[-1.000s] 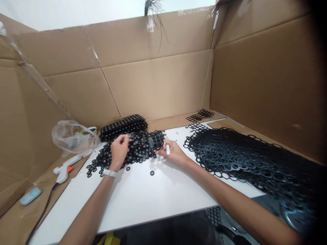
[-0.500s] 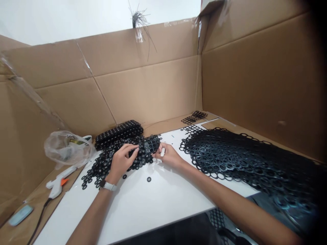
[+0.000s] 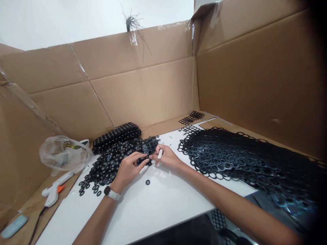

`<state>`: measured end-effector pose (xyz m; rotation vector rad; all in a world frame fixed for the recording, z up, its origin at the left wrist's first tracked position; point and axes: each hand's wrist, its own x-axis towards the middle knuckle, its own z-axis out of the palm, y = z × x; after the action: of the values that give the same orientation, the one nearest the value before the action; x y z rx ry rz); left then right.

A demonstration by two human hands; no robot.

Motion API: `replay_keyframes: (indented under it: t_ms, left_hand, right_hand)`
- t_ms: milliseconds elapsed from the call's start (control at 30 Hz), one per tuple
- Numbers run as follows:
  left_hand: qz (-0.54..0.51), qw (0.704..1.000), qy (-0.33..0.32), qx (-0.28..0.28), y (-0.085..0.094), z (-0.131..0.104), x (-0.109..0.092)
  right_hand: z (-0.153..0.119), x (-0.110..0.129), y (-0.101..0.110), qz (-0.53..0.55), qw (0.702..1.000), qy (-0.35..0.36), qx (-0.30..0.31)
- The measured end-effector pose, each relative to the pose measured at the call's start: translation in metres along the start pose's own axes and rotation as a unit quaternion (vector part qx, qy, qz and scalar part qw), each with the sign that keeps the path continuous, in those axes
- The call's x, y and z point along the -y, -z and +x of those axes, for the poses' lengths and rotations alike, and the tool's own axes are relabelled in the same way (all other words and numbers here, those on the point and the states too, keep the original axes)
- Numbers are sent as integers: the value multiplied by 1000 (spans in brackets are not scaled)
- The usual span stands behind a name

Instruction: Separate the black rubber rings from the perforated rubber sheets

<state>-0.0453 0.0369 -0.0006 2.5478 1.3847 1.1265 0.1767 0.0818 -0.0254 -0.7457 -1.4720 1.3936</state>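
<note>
Head view: the left hand (image 3: 129, 169) and the right hand (image 3: 166, 157) meet fingertip to fingertip at the near edge of a black ring mat piece (image 3: 143, 149); the left thumb and forefinger are pinched together on that edge; the right hand is curled shut around a small white stick (image 3: 160, 153), its fingertips also touching the mat edge. The mat piece lies on the white worktop (image 3: 158, 207), directly beyond both hands. A white wristwatch (image 3: 111, 193) sits on the left wrist.

Left of the left hand: a spread of loose black rings (image 3: 102, 170), touching the mat piece; beyond it a stack of black perforated strips (image 3: 116, 133); further left a clear plastic bag (image 3: 63, 154), a white glue gun (image 3: 54, 191) with an orange trigger, and a pale blue object (image 3: 14, 226) at the frame edge. Just nearer than the hands: a single black ring (image 3: 147, 182), apart from everything else.

Right of the right hand: a large black ring sheet (image 3: 242, 160), near the hand but not touching it, draped over the worktop edge; beyond it a small ring patch (image 3: 191, 117). Cardboard walls (image 3: 153, 88) enclose the worktop on three sides; nothing lies between the hands and the mat piece.
</note>
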Motion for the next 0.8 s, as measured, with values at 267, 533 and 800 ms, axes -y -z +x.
replay_keyframes:
  t_ms: [267, 533, 800]
  left_hand:
    - [-42, 999, -1, 5, -5, -2, 6]
    - [-52, 998, 22, -12, -3, -1, 3]
    - [-39, 998, 38, -12, -1, -1, -5]
  right_hand:
    - [-3, 0, -3, 26, 1000, 13, 9]
    - [-5, 4, -3, -2, 1000, 22, 11]
    - [-5, 6, 0, -34, 998, 56, 6]
